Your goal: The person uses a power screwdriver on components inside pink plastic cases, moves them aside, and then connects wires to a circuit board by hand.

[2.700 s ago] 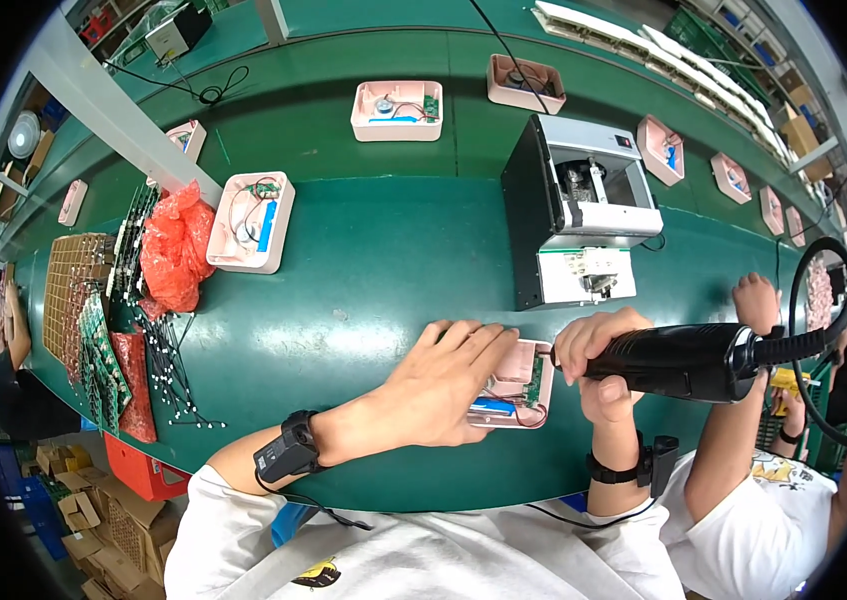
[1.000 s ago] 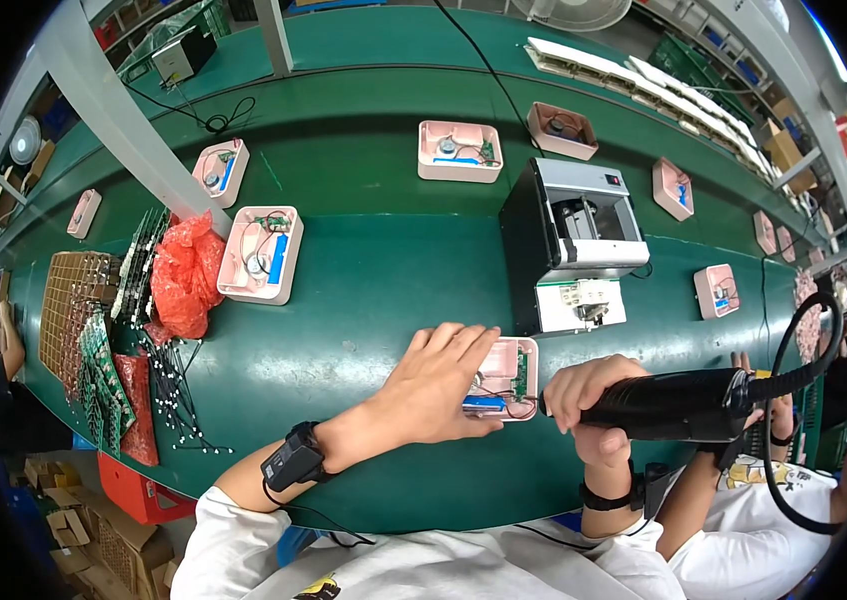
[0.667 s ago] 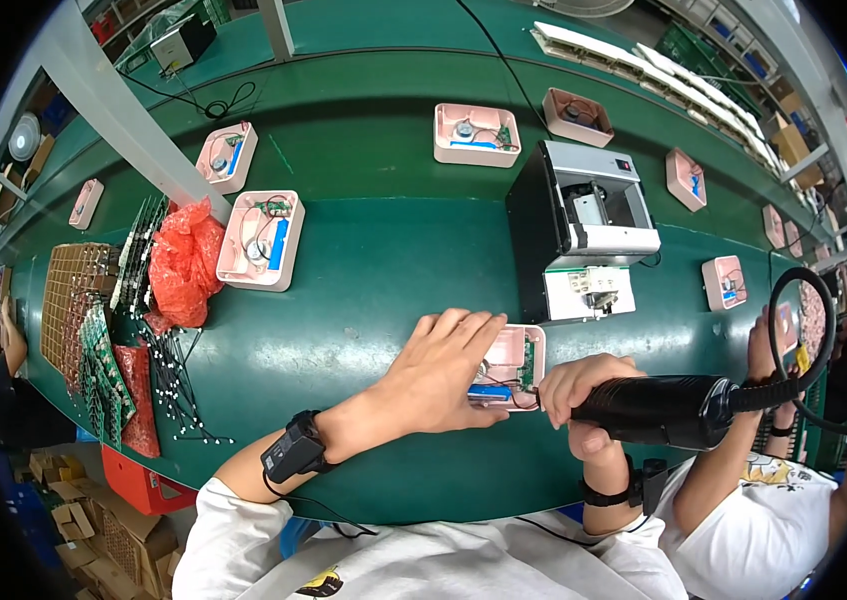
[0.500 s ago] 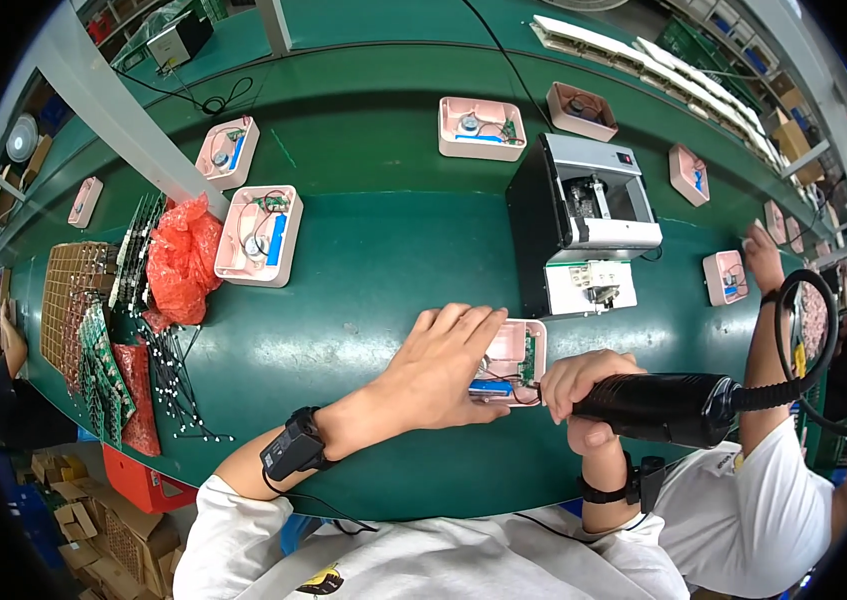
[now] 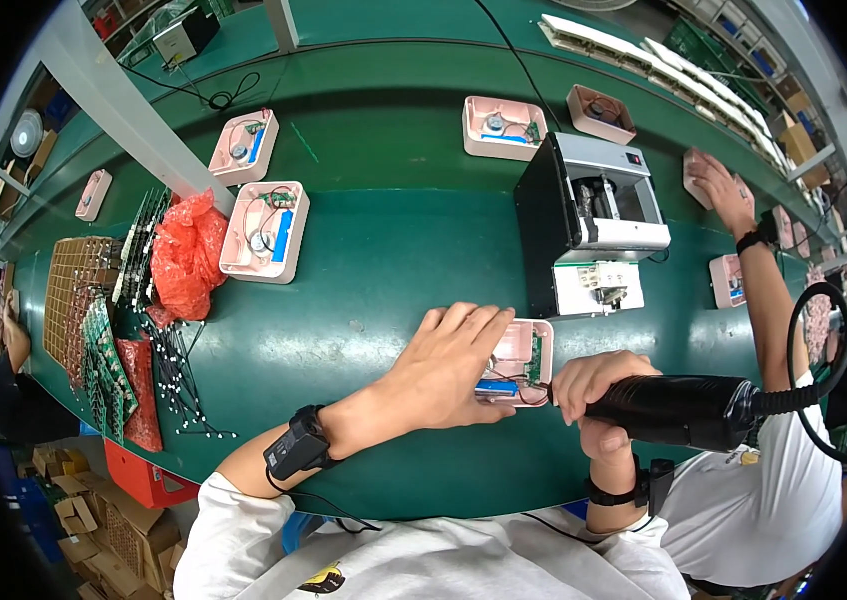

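My left hand (image 5: 448, 365) lies flat over a pink plastic casing (image 5: 530, 350) near the front edge of the green belt, pressing it down. A blue cell and thin wires show inside the casing. My right hand (image 5: 593, 385) grips a black electric screwdriver (image 5: 678, 410) held sideways, its tip at the casing's right side. A coiled black cable runs from the tool to the right.
A black and grey machine (image 5: 588, 225) stands just behind the casing. More pink casings (image 5: 265, 230) (image 5: 503, 127) lie on the green belt (image 5: 393, 250). Red bags (image 5: 188, 255) and circuit boards (image 5: 93, 330) sit at left. Another person's hand (image 5: 718, 185) reaches to a casing at right.
My hands stay on the casing and tool. The neighbouring person's arm has stretched out across the belt at the right, and the view has shifted slightly.
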Demonstrator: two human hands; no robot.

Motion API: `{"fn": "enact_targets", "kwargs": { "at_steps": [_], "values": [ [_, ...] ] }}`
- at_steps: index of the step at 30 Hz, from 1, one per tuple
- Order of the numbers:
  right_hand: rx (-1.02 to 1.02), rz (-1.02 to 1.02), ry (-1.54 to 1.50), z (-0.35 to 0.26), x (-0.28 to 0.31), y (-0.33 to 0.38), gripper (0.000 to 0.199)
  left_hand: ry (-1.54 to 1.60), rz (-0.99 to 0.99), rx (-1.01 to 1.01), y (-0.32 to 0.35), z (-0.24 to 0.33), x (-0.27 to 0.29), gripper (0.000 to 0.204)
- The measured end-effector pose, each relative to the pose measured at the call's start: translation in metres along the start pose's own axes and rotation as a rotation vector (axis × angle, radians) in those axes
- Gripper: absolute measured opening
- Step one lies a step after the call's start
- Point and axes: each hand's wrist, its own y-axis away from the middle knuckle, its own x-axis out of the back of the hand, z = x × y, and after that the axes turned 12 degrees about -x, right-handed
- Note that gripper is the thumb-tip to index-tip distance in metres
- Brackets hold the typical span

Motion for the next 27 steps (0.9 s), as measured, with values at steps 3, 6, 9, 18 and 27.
{"fn": "enact_targets", "kwargs": {
  "at_steps": [3, 6, 9, 18, 27],
  "values": [
    [-0.006, 0.007, 0.003, 0.004, 0.001, 0.001, 0.041, -0.003, 0.0, 0.002, 0.0, 0.0, -0.001, 0.106],
    [-0.012, 0.019, 0.003, 0.007, 0.002, 0.0, 0.041, 0.009, 0.018, -0.016, -0.001, -0.002, -0.002, 0.106],
    [-0.015, 0.036, 0.004, 0.008, 0.004, -0.001, 0.042, 0.018, 0.016, -0.02, -0.003, -0.003, -0.001, 0.106],
    [0.044, 0.13, 0.166, 0.014, -0.018, -0.001, 0.06, -0.015, -0.034, 0.02, -0.001, 0.006, 0.002, 0.106],
    [0.226, 0.134, 0.121, -0.048, -0.001, -0.025, 0.056, -0.283, 0.049, 0.078, 0.014, -0.027, 0.044, 0.101]
  ]
}}
